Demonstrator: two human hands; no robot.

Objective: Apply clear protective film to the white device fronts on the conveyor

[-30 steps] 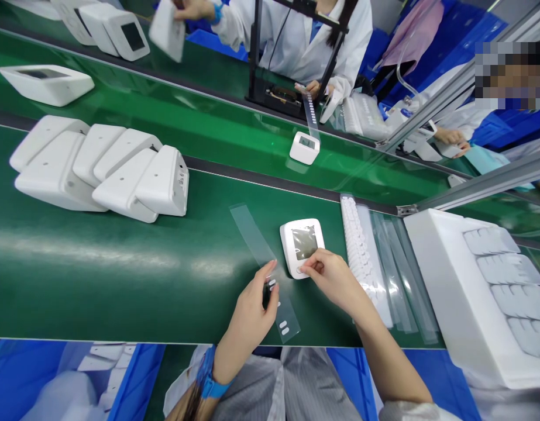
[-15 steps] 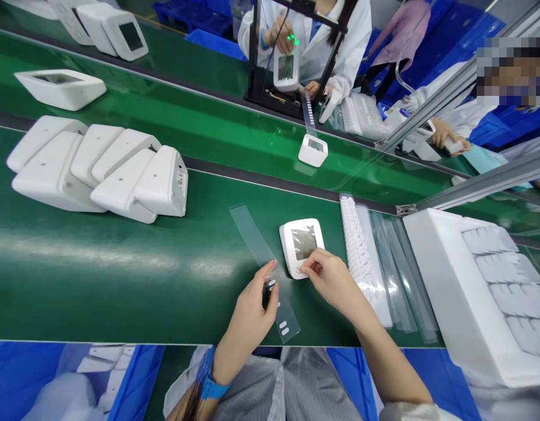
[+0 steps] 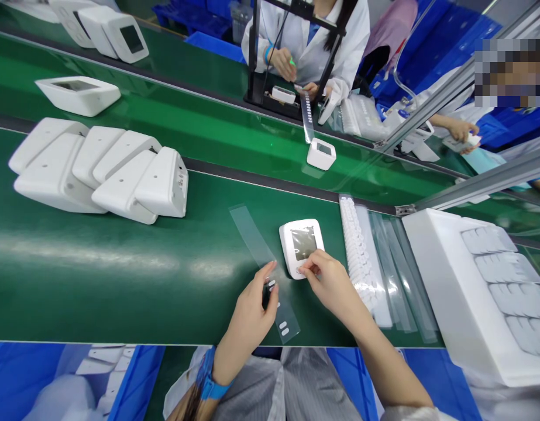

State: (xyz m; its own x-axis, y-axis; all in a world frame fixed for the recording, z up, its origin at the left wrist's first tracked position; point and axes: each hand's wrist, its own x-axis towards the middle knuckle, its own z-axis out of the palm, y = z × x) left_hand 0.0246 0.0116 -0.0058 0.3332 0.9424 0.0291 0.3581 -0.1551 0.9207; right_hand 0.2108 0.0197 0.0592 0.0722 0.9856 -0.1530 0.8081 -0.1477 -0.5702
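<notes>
A white device with a grey screen (image 3: 303,242) lies face up on the green bench in front of me. My right hand (image 3: 326,278) is closed in a pinch against the lower part of its face; what the fingertips hold, if anything, is hidden. To the left, a clear plastic strip (image 3: 252,234) bearing a few white oval stickers (image 3: 283,327) lies slanted on the bench. Resting on its middle, my left hand (image 3: 254,304) has thumb and forefinger apart, with a sticker visible between them. A dark patch under that palm cannot be made out.
Several white housings (image 3: 120,175) are grouped at left. On the right are a stack of sticker strips (image 3: 357,245), clear strips (image 3: 396,269) and a white foam box (image 3: 440,280). Beyond, a green conveyor (image 3: 208,123) carries devices past a co-worker (image 3: 313,58) behind a black frame.
My hands and the device before me stay nearly still. Devices on the conveyor have shifted right. The co-worker's raised device now lies low inside the black frame.
</notes>
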